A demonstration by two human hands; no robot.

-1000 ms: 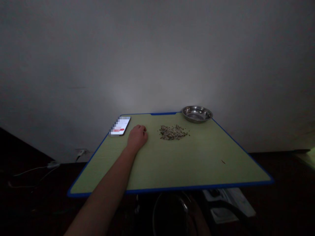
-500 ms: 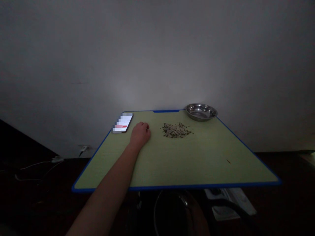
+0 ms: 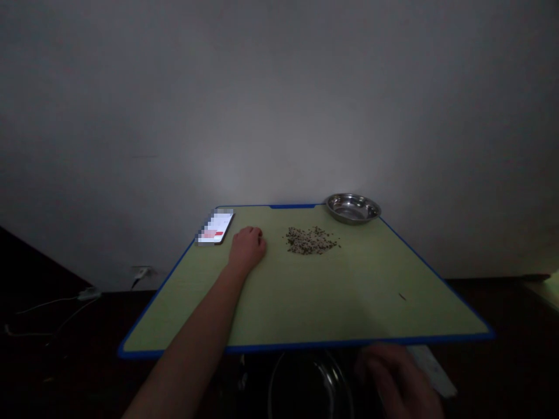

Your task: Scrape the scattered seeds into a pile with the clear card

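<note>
Our right hand (image 3: 399, 378), dim beside the vessel (image 3: 301, 387) a second ago, has swung rightward, blurred, fingers bent, near the table's (image 3: 305, 308) near edge.

Two hands (image 3: 247, 250) (image 3: 400, 377), one phone (image 3: 222, 224), one grain pile (image 3: 309, 241) and one tabletop bowl (image 3: 353, 209) show.
</note>
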